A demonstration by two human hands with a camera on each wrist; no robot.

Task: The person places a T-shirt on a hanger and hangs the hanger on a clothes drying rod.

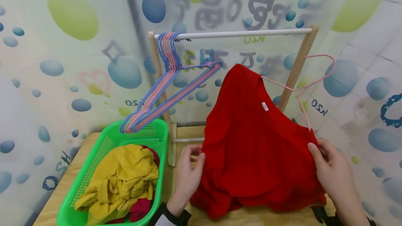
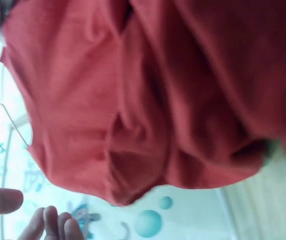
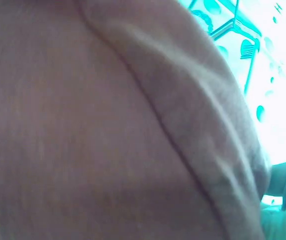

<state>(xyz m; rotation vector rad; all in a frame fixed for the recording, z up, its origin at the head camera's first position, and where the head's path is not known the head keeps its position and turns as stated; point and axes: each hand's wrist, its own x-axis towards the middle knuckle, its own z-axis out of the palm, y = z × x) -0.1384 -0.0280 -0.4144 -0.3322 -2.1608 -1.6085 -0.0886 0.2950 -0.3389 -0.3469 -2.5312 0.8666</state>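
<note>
A red shirt (image 1: 251,142) with a small white neck label hangs tilted on a pink hanger (image 1: 309,83), whose hook points to the upper right. My right hand (image 1: 334,166) pinches the shirt near its right shoulder, the thumb in front and the fingers partly hidden behind the cloth. At the shirt's left edge is my left hand (image 1: 188,170). In the left wrist view its fingers (image 2: 48,225) are extended, with a gap between them and the red cloth (image 2: 83,110). Close-up fabric (image 3: 108,125) fills most of the right wrist view.
A rack with a white rail (image 1: 235,34) and wooden posts stands behind the shirt. Several blue and pink hangers (image 1: 169,76) hang at its left end. On the wooden table (image 1: 72,170), a green basket (image 1: 164,142) holds yellow cloth (image 1: 125,173) and dark red cloth (image 1: 141,209).
</note>
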